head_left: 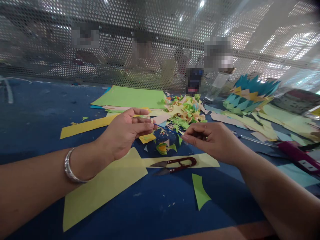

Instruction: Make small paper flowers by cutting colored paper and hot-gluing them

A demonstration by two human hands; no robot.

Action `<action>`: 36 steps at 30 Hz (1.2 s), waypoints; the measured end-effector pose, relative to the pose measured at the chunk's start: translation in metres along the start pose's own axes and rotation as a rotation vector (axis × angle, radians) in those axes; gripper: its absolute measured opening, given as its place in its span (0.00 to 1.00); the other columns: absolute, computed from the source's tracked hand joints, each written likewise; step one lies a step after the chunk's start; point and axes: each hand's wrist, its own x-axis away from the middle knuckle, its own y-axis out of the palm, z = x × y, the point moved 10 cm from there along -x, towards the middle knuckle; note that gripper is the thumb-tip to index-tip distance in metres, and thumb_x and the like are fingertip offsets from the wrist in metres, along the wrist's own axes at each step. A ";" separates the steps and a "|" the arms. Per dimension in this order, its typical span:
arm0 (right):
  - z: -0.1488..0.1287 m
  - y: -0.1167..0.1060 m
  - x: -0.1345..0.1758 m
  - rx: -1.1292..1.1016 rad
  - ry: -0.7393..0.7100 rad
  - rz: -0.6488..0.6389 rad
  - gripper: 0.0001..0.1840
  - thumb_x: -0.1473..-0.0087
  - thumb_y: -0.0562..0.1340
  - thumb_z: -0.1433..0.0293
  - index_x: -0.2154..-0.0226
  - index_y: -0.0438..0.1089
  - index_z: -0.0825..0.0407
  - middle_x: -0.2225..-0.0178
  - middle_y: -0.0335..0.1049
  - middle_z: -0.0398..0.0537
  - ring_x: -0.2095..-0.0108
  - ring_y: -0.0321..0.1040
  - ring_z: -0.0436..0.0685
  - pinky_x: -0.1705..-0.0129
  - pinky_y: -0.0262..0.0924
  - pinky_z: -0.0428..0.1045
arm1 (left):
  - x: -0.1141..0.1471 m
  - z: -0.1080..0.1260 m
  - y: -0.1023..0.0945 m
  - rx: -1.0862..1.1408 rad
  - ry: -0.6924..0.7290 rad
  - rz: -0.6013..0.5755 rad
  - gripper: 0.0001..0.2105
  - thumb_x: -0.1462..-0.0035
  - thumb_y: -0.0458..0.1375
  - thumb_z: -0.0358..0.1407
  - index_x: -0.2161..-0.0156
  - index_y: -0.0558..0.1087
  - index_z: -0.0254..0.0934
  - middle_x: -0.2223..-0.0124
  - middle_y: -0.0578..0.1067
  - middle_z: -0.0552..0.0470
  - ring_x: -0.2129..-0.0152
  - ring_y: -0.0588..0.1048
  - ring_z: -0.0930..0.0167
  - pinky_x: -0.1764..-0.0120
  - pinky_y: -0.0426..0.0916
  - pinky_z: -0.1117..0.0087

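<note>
A thin dark blue strand (168,128), perhaps thread or wire, runs between my two hands above the table. One end is pinched between the thumb and fingers of my left hand (126,131), which has a silver bangle on its wrist. My right hand (212,141) pinches the other end with its fingertips. Below the strand lie thread snips (183,162) with dark red handles, resting on a pale yellow paper strip (207,160). A small green and yellow folded paper piece (162,148) sits just behind the snips.
Behind my hands are a heap of paper scraps (186,111) and a green paper stack (135,98). To the right stand a clear bottle (216,87) and a zigzag paper crown (250,96), near a purple power strip (297,156). A perforated metal screen (160,63) closes off the back.
</note>
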 end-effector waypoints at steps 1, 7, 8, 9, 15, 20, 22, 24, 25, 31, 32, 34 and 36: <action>0.001 0.000 0.000 -0.004 0.009 0.000 0.18 0.37 0.60 0.57 0.71 0.70 0.51 0.77 0.63 0.42 0.78 0.54 0.48 0.76 0.50 0.46 | -0.001 0.001 -0.002 0.008 0.010 0.011 0.20 0.51 0.69 0.25 0.54 0.70 0.36 0.63 0.81 0.49 0.65 0.80 0.71 0.59 0.75 0.72; 0.013 0.002 -0.002 0.052 0.059 -0.047 0.16 0.39 0.61 0.57 0.70 0.71 0.51 0.78 0.65 0.41 0.78 0.58 0.49 0.76 0.51 0.47 | -0.005 0.004 -0.008 0.027 0.065 0.030 0.17 0.52 0.71 0.28 0.60 0.70 0.37 0.65 0.81 0.51 0.64 0.80 0.70 0.58 0.75 0.70; 0.014 0.003 -0.003 0.083 0.060 -0.059 0.15 0.39 0.61 0.58 0.70 0.71 0.51 0.78 0.66 0.41 0.78 0.59 0.49 0.75 0.52 0.47 | -0.005 0.003 -0.008 0.018 0.060 0.026 0.17 0.52 0.71 0.28 0.60 0.70 0.37 0.65 0.81 0.51 0.64 0.80 0.70 0.58 0.76 0.70; 0.016 0.004 -0.003 0.119 0.062 -0.068 0.15 0.39 0.61 0.58 0.70 0.72 0.51 0.78 0.67 0.42 0.78 0.61 0.50 0.74 0.52 0.47 | -0.005 0.001 -0.007 0.009 0.047 0.020 0.16 0.52 0.71 0.29 0.60 0.70 0.38 0.65 0.81 0.51 0.64 0.80 0.70 0.59 0.76 0.70; 0.023 0.003 -0.006 0.275 0.114 -0.068 0.13 0.40 0.60 0.59 0.69 0.73 0.50 0.74 0.73 0.44 0.75 0.65 0.52 0.73 0.52 0.48 | 0.003 -0.011 0.004 -0.062 -0.064 -0.062 0.17 0.50 0.71 0.33 0.58 0.71 0.37 0.63 0.82 0.49 0.64 0.81 0.69 0.59 0.75 0.70; 0.019 0.003 -0.005 0.170 0.117 -0.028 0.13 0.40 0.61 0.59 0.69 0.73 0.50 0.75 0.72 0.44 0.75 0.65 0.52 0.73 0.54 0.47 | 0.007 -0.013 0.009 -0.104 -0.075 -0.101 0.18 0.54 0.73 0.33 0.60 0.73 0.35 0.68 0.81 0.51 0.68 0.81 0.71 0.64 0.74 0.74; 0.014 0.003 -0.005 0.126 0.085 0.000 0.13 0.40 0.61 0.59 0.69 0.74 0.51 0.76 0.71 0.43 0.76 0.64 0.51 0.74 0.54 0.47 | 0.009 -0.012 0.013 -0.103 -0.069 -0.134 0.16 0.54 0.73 0.32 0.62 0.74 0.35 0.70 0.80 0.53 0.70 0.80 0.72 0.65 0.73 0.75; 0.010 0.003 -0.004 0.098 0.060 0.039 0.11 0.41 0.62 0.61 0.69 0.74 0.51 0.75 0.71 0.43 0.76 0.63 0.50 0.73 0.54 0.47 | 0.011 -0.012 0.017 -0.110 -0.060 -0.168 0.14 0.54 0.73 0.32 0.64 0.74 0.34 0.71 0.80 0.53 0.71 0.80 0.73 0.67 0.72 0.75; 0.008 0.002 -0.004 0.081 0.051 0.063 0.10 0.41 0.62 0.62 0.69 0.74 0.51 0.75 0.71 0.42 0.76 0.62 0.50 0.73 0.55 0.46 | 0.013 -0.012 0.019 -0.114 -0.053 -0.184 0.13 0.53 0.73 0.32 0.64 0.75 0.34 0.71 0.80 0.53 0.71 0.79 0.74 0.68 0.72 0.76; -0.009 0.003 -0.002 0.021 -0.025 0.123 0.10 0.40 0.62 0.64 0.70 0.73 0.52 0.76 0.69 0.43 0.76 0.60 0.49 0.74 0.54 0.45 | 0.018 -0.009 0.030 -0.126 -0.023 -0.255 0.11 0.53 0.73 0.31 0.67 0.76 0.33 0.72 0.80 0.53 0.73 0.79 0.75 0.66 0.72 0.76; -0.013 0.005 -0.002 0.011 -0.043 0.117 0.10 0.40 0.62 0.64 0.70 0.73 0.52 0.76 0.69 0.43 0.76 0.61 0.49 0.74 0.53 0.45 | 0.019 -0.009 0.031 -0.124 -0.023 -0.260 0.10 0.53 0.72 0.30 0.67 0.76 0.34 0.72 0.80 0.54 0.73 0.79 0.75 0.66 0.72 0.76; -0.021 0.008 -0.001 -0.004 -0.072 0.100 0.10 0.40 0.62 0.65 0.70 0.73 0.53 0.76 0.69 0.42 0.76 0.60 0.48 0.75 0.53 0.44 | 0.020 -0.009 0.032 -0.124 -0.030 -0.272 0.10 0.53 0.72 0.29 0.67 0.76 0.33 0.73 0.80 0.54 0.74 0.79 0.75 0.66 0.73 0.76; -0.027 0.011 -0.001 -0.006 -0.095 0.090 0.10 0.39 0.62 0.66 0.70 0.74 0.53 0.77 0.68 0.41 0.76 0.59 0.48 0.75 0.52 0.44 | 0.020 -0.013 0.032 -0.124 -0.059 -0.294 0.10 0.53 0.72 0.28 0.66 0.77 0.33 0.73 0.80 0.53 0.73 0.79 0.75 0.66 0.73 0.75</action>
